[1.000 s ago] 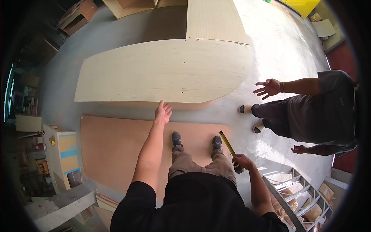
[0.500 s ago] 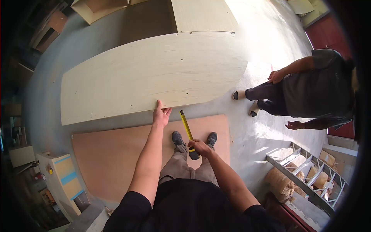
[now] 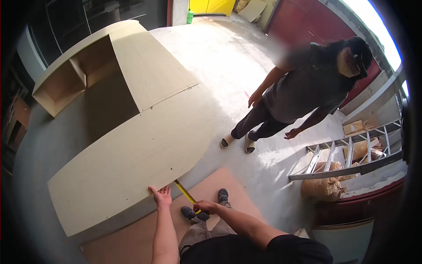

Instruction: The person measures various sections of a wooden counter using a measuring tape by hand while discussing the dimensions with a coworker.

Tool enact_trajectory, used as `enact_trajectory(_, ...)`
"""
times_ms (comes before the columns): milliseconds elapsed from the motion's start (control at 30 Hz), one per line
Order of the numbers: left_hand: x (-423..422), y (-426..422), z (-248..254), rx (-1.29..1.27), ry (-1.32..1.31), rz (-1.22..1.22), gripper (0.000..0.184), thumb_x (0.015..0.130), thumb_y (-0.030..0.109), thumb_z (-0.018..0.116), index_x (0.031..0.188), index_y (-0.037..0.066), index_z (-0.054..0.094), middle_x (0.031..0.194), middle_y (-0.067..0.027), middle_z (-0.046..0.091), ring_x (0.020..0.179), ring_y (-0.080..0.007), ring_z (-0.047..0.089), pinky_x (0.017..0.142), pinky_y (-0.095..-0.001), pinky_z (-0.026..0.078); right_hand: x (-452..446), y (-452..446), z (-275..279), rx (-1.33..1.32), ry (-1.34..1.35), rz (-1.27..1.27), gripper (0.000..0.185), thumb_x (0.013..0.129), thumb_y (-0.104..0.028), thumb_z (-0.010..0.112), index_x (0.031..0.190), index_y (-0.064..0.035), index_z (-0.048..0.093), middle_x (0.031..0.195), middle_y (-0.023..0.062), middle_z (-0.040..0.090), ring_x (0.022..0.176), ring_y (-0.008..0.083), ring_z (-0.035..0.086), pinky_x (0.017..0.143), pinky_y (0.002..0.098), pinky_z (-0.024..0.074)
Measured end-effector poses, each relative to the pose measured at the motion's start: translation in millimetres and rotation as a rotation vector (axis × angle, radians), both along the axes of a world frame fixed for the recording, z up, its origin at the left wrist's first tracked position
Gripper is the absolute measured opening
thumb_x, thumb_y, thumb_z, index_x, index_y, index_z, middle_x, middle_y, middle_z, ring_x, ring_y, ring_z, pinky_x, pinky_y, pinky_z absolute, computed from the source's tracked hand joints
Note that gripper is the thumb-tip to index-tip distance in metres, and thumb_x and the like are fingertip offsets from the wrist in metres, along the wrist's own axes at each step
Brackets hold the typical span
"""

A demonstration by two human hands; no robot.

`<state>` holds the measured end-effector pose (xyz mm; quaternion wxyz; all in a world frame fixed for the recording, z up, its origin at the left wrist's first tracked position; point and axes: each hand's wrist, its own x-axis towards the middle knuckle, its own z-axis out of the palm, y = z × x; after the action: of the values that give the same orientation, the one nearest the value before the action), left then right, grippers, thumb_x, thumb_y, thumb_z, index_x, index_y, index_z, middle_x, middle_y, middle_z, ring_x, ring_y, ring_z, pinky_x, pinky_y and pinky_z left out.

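Observation:
A large pale wooden panel (image 3: 136,154) with one rounded end lies in front of me, joined to a wooden shelf frame (image 3: 136,66) at the upper left. At the panel's near edge is my left hand (image 3: 163,196), palm up with its fingers apart, touching or just under the edge. My right hand (image 3: 205,206) grips a tape measure (image 3: 202,215). Its yellow blade (image 3: 185,191) sticks out up to the panel's near edge, to the right of my left hand.
Under my feet lies a brown board (image 3: 132,235). A co-worker (image 3: 299,88) in dark clothes stands on the floor at the right, beyond the panel's rounded end. A metal ladder (image 3: 347,158) and wrapped brown bundles (image 3: 323,188) are at the right.
The view has turned toward the co-worker and the ladder. My right hand has brought the tape measure in from the right to the panel's edge. My left hand has reached the same edge.

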<state>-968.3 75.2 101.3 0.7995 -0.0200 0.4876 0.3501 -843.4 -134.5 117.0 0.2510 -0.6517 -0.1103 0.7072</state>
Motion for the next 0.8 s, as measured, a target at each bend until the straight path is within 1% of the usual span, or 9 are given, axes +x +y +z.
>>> enact_trajectory(133, 5, 6, -43, 0.047, -0.032, -0.085, 0.083, 0.083, 0.076, 0.049, 0.131, 0.008, 0.050, 0.127, -0.0051, 0.055, 0.115, -0.0201, 0.050, 0.111, -0.0410, 0.028, 75, -63, -11, 0.124, -0.346, -0.100, 0.036, 0.093, -0.031, 0.048, 0.094, -0.0041, 0.072, 0.096, 0.0090, 0.070, 0.095, 0.0225, 0.064, 0.083, 0.0350, 0.0488)
enact_trajectory(233, 7, 1, -17, 0.089, 0.017, -0.160, 0.085, 0.083, 0.078, 0.045, 0.136, 0.012, 0.046, 0.127, -0.0021, 0.057, 0.110, -0.0179, 0.054, 0.110, -0.0440, 0.026, 138, -47, 65, -0.137, -0.752, -0.367, 0.043, 0.092, -0.038, 0.047, 0.101, -0.0028, 0.069, 0.095, 0.0153, 0.071, 0.091, 0.0316, 0.067, 0.085, 0.0415, 0.0497)
enact_trajectory(300, 0, 4, -16, 0.073, 0.006, -0.195, 0.086, 0.083, 0.079, 0.043, 0.140, 0.015, 0.043, 0.132, -0.0017, 0.055, 0.112, -0.0179, 0.054, 0.111, -0.0475, 0.023, 184, -19, 104, -0.016, -1.049, -0.284, 0.039, 0.095, -0.036, 0.040, 0.098, -0.0072, 0.066, 0.096, 0.0216, 0.068, 0.094, 0.0429, 0.063, 0.082, 0.0496, 0.0486)
enact_trajectory(367, 3, 5, -5, 0.059, 0.059, -0.193, 0.088, 0.083, 0.081, 0.042, 0.143, 0.016, 0.040, 0.138, -0.0005, 0.050, 0.121, -0.0190, 0.050, 0.113, -0.0508, 0.019, 209, 19, 145, 0.062, -1.285, -0.396, 0.033, 0.090, -0.030, 0.044, 0.092, -0.0078, 0.068, 0.094, 0.0211, 0.068, 0.090, 0.0425, 0.064, 0.080, 0.0501, 0.0504)
enact_trajectory(500, 1, 6, -9, 0.069, 0.098, -0.231, 0.090, 0.083, 0.081, 0.041, 0.146, 0.019, 0.034, 0.144, 0.0006, 0.045, 0.130, -0.0208, 0.044, 0.112, -0.0526, 0.019, 248, 45, 138, -0.112, -1.162, 0.107, 0.027, 0.080, -0.022, 0.054, 0.087, -0.0035, 0.072, 0.095, 0.0224, 0.069, 0.090, 0.0396, 0.067, 0.074, 0.0489, 0.0535)
enact_trajectory(600, -11, 12, -17, 0.079, 0.062, -0.287, 0.089, 0.082, 0.081, 0.042, 0.147, 0.021, 0.032, 0.143, 0.0003, 0.046, 0.129, -0.0206, 0.045, 0.110, -0.0516, 0.023, 249, 31, 66, -0.004, -1.026, -0.012, 0.028, 0.081, -0.021, 0.053, 0.087, -0.0026, 0.072, 0.096, 0.0231, 0.069, 0.091, 0.0384, 0.068, 0.076, 0.0476, 0.0539)
enact_trajectory(700, -5, 12, -16, 0.110, 0.042, -0.301, 0.090, 0.081, 0.082, 0.043, 0.147, 0.022, 0.032, 0.142, -0.0002, 0.046, 0.127, -0.0206, 0.046, 0.109, -0.0510, 0.026, 192, -19, 31, 0.118, -0.889, -0.058, 0.034, 0.089, -0.021, 0.046, 0.111, -0.0020, 0.064, 0.102, 0.0249, 0.067, 0.094, 0.0393, 0.066, 0.081, 0.0458, 0.0516)
enact_trajectory(767, -8, 4, -10, 0.134, 0.083, -0.296, 0.091, 0.080, 0.083, 0.044, 0.146, 0.022, 0.033, 0.141, -0.0007, 0.047, 0.125, -0.0206, 0.047, 0.108, -0.0505, 0.028, 135, -61, 17, -0.143, -0.459, -0.466, 0.041, 0.093, -0.031, 0.046, 0.113, -0.0009, 0.065, 0.101, 0.0218, 0.068, 0.097, 0.0322, 0.066, 0.083, 0.0447, 0.0506)
enact_trajectory(800, -6, 1, -6, 0.147, 0.112, -0.287, 0.091, 0.080, 0.083, 0.044, 0.146, 0.021, 0.034, 0.141, -0.0010, 0.047, 0.123, -0.0205, 0.048, 0.107, -0.0501, 0.028, 111, -85, 40, -0.198, -0.422, -0.347, 0.045, 0.092, -0.034, 0.046, 0.116, -0.0017, 0.065, 0.105, 0.0180, 0.069, 0.097, 0.0329, 0.066, 0.085, 0.0451, 0.0505)
